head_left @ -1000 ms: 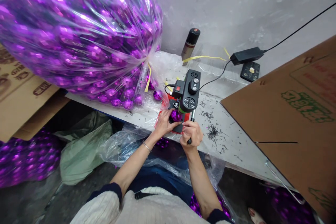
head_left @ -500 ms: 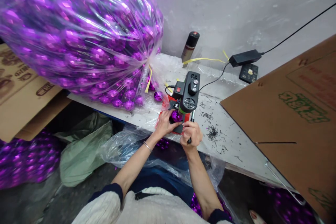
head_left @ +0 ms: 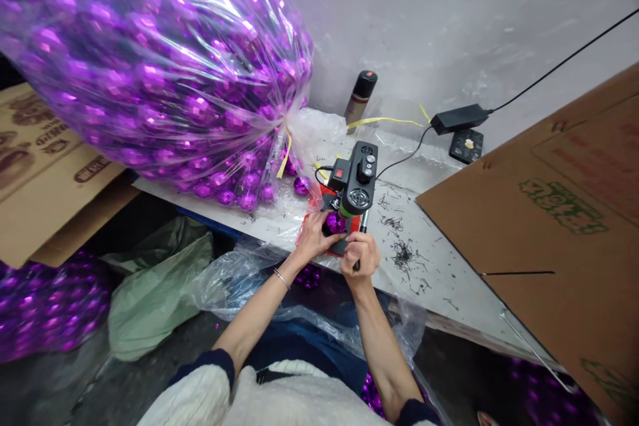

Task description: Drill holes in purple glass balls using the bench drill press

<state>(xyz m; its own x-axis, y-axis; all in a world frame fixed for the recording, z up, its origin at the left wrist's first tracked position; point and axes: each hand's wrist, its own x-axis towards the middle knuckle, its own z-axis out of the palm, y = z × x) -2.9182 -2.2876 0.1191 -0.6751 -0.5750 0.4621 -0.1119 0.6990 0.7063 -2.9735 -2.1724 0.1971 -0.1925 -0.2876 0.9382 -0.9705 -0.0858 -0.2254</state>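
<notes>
My left hand (head_left: 314, 237) is closed around the near left side of a shiny purple faceted ball (head_left: 335, 221). The ball sits under the head of a small black bench drill press (head_left: 360, 180), above its dark base with red edges. My right hand (head_left: 360, 254) is wrapped round the black-gripped lever (head_left: 364, 221) on the machine's right side. Where the machine meets the top of the ball is partly hidden by the head.
A big clear bag of purple balls (head_left: 200, 106) fills the left, tied with yellow ribbon. Dark shavings (head_left: 403, 254) litter the white table (head_left: 439, 279). A spray can (head_left: 361, 94), power adapter (head_left: 459, 118) and cardboard box (head_left: 539, 226) stand behind and right. Loose plastic hangs along the front edge.
The view has shifted slightly. Both hands keep their places on the ball and the lever, with no clear movement of either.
</notes>
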